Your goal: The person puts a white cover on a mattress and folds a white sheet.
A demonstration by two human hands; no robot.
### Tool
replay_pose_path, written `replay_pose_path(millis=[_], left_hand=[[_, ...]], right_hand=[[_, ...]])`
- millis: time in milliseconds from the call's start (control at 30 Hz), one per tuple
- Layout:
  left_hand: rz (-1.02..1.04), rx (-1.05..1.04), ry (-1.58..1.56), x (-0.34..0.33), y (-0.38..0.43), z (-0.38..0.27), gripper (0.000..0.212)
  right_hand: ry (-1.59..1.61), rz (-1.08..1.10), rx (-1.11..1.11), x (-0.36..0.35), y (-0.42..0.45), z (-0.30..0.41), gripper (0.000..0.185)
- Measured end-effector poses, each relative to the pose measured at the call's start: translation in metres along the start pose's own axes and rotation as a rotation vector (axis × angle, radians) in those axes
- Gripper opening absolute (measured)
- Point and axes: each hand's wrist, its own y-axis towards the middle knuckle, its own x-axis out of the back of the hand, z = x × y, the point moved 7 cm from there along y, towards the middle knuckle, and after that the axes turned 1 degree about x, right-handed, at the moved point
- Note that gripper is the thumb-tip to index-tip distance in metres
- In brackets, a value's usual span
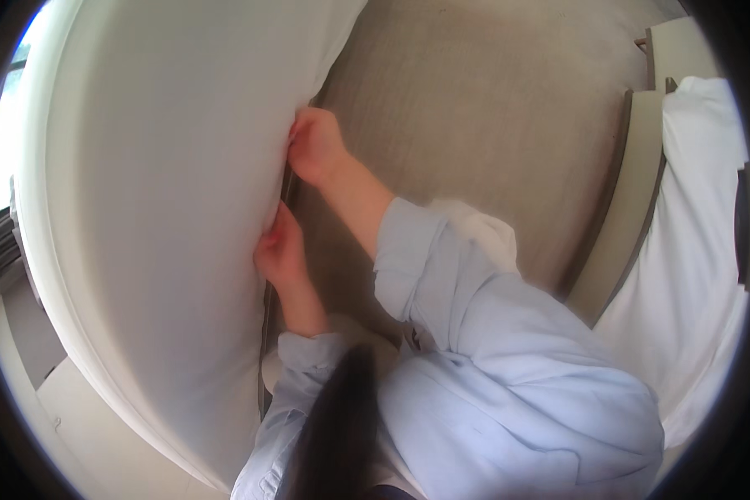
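Observation:
A broad white sheet (162, 206) covers the mattress on my left, smooth over most of its surface. Its edge hangs along the side that faces me. My right hand (315, 147) is farther up this edge, with curled fingers pinching the cloth. Nearer to my body, my left hand (279, 250) grips the same edge, thumb upward. The fingertips of both hands are partly hidden in the fabric. A dark strip of the bed's side shows in the narrow gap between the sheet edge and the floor.
Grey-brown flooring (475, 106) lies to the right of the bed. Along the right side stands a cream panel with dark edges (625, 206), and white cloth (694, 206) drapes beside it. A bright window (0, 131) is at the far left. Dark hair (340, 431) hangs before my light blue shirt.

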Motion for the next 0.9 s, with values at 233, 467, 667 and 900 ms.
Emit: replay_pose_path(millis=[233, 467, 667, 900], left_hand=[[0.016, -0.176, 0.117, 0.002, -0.002, -0.015, 0.069], [0.164, -0.127, 0.128, -0.02, -0.013, -0.007, 0.037], [0.035, -0.153, 0.107, 0.029, -0.003, -0.036, 0.025], [-0.059, -0.208, 0.137, 0.0, 0.002, -0.025, 0.018]], right_hand=[[0.003, -0.216, -0.03, 0.008, -0.002, -0.015, 0.005], [-0.084, -0.315, 0.073, -0.001, -0.007, -0.025, 0.022], [-0.256, -0.332, 0.173, -0.009, -0.005, -0.027, 0.028], [-0.516, 0.059, 0.119, -0.052, -0.023, -0.019, 0.036]])
